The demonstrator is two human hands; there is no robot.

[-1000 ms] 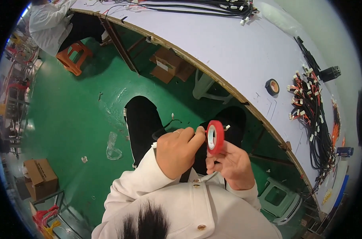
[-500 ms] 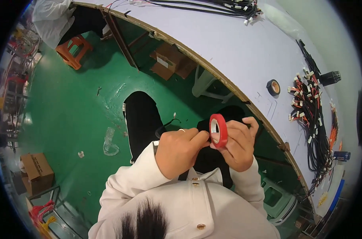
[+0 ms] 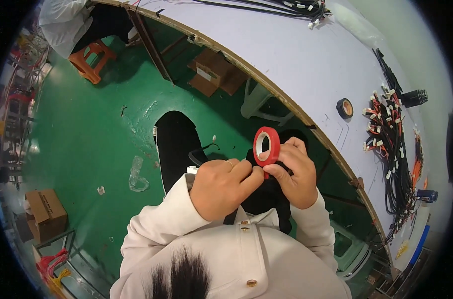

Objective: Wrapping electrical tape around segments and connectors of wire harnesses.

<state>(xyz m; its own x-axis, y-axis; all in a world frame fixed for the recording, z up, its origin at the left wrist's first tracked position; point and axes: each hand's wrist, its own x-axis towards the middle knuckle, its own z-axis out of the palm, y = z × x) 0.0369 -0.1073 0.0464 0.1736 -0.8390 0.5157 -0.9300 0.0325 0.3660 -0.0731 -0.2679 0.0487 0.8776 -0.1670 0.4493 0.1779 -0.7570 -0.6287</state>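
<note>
Nothing legible; blurred print (image 3: pixel 49 204) on carton (image 3: pixel 48 216)

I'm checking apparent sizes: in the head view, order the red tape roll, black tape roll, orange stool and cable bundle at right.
Cable bundle
Orange stool
Red tape roll
Black tape roll

Nearness may enlarge the red roll.

Soft, even light is falling across the broad white tabletop (image 3: pixel 286 65), while the glossy green floor (image 3: pixel 84 144) is catching pale glare and darkening beneath the table, fisheye distortion is bowing the brown wooden table edge (image 3: pixel 269 87), and cluttered racks (image 3: pixel 16 102) at left are blurring toward the black rim.
</note>
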